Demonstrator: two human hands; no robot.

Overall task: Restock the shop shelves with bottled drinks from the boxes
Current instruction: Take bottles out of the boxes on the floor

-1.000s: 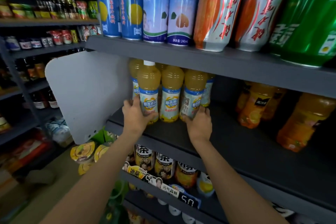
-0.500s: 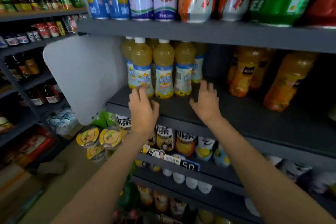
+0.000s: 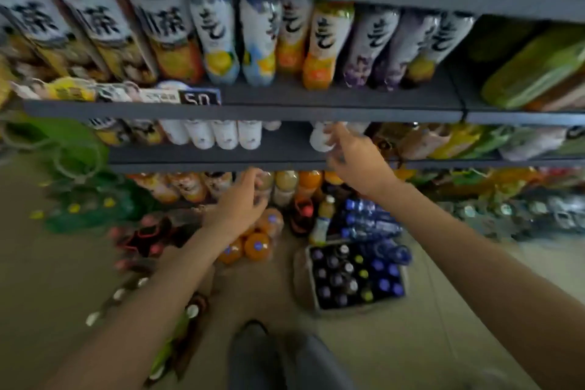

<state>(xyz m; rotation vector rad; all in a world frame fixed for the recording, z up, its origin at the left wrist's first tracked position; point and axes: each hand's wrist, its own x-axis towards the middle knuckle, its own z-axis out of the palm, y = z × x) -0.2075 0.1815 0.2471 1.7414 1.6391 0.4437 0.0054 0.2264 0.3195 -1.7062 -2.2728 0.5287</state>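
While the head camera tipped steeply down past the dark grey metal shelves (image 3: 316, 108), both bare arms reached forward over the floor. The left hand (image 3: 243, 203) hung in front of the lowest row of orange-and-amber drink bottles (image 3: 286, 182), fingers loosely curled and holding nothing that could be made out (the frame was smeared by motion). The right hand (image 3: 354, 155) was higher, at the edge of the lower shelf, its fingers relaxed and spread just beside a white-capped bottle (image 3: 318, 141); whether they touched it could not be told. On the beige floor (image 3: 47, 279) below stood an open cardboard box of dark bottles with blue and purple caps (image 3: 351, 279), a shrink-wrapped pack of blue-capped water bottles (image 3: 370, 218) just behind it, and a cluster of round orange bottles (image 3: 256, 244) near the left wrist. A row of tall white-labelled tea bottles (image 3: 215, 38) filled the shelf above, behind a black price tag (image 3: 198, 99).
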